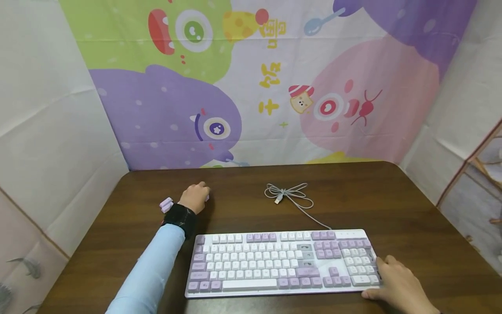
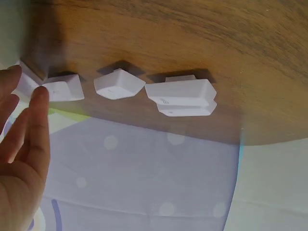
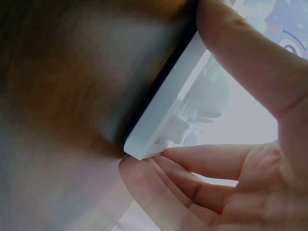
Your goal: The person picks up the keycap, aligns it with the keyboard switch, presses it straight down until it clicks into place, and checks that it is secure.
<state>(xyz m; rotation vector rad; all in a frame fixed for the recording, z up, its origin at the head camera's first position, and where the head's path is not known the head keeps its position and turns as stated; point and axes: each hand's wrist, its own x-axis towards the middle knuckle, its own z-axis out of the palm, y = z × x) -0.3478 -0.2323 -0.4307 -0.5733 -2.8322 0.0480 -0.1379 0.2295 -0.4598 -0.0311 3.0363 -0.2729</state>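
Observation:
My left hand [image 1: 195,197] reaches to the back left of the table, fingers low over the wood. In the left wrist view its fingertips are on either side of a tilted pale lavender keycap [image 2: 28,83], pinching it. That one leans by another keycap [image 2: 65,88] in a row, with a single keycap [image 2: 118,84] and a stacked pair [image 2: 183,92] farther along. A white and lavender keyboard [image 1: 249,284] lies in front, a few keys off its board. My right hand [image 1: 404,285] grips its front right corner, thumb at the front edge and fingers along the side.
A bundled grey USB cable [image 1: 283,192] lies behind the keyboard and runs to its back edge. The brown wooden table [image 1: 396,205] ends at a cartoon-printed cloth [image 1: 270,131]. Pale cloth walls [image 1: 51,109] stand at both sides.

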